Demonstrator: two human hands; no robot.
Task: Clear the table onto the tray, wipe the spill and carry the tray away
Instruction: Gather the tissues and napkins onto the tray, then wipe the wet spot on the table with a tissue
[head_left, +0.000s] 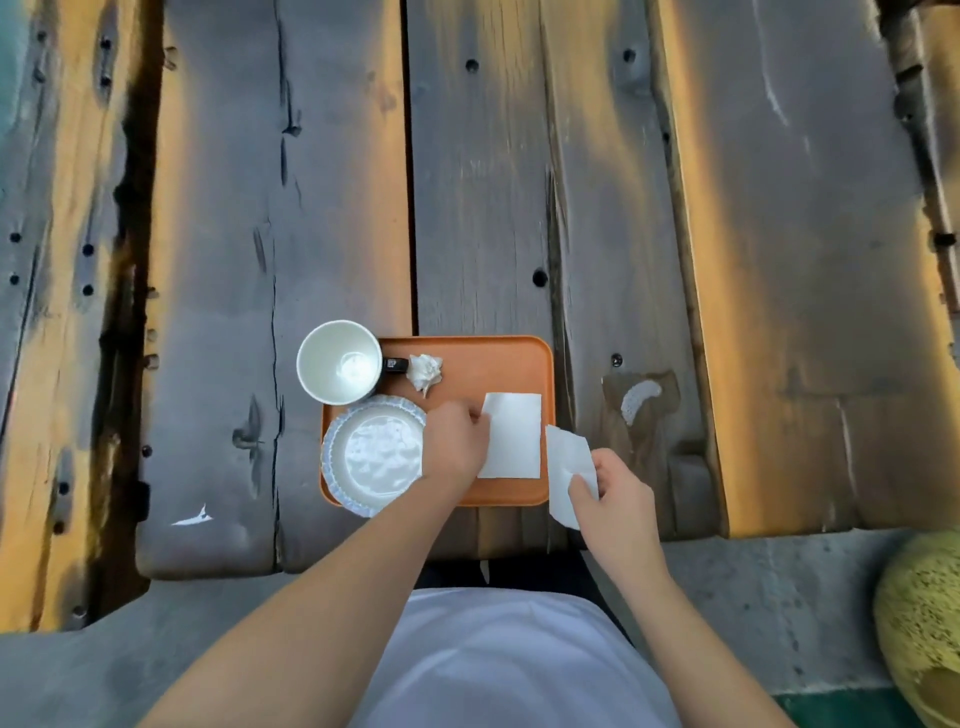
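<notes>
- Right hand (615, 491), lower right of centre, pinches a loose white paper napkin (566, 467) in its fingers, beside the orange plastic tray (467, 358).
- Left hand (454, 441) fingers curl on the flat white folded napkin's (511, 436) left edge, on the tray.

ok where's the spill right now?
Head view: the spill sits on the wooden table, just right of the tray, beyond the right hand holding a napkin.

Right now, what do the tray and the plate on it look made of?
Tray: likely plastic; smooth, matte orange, rounded moulded corners. Plate: looks like disposable paper or foam; white, glossy centre, fluted rim with bluish edging. Cannot confirm either by look alone.
</notes>
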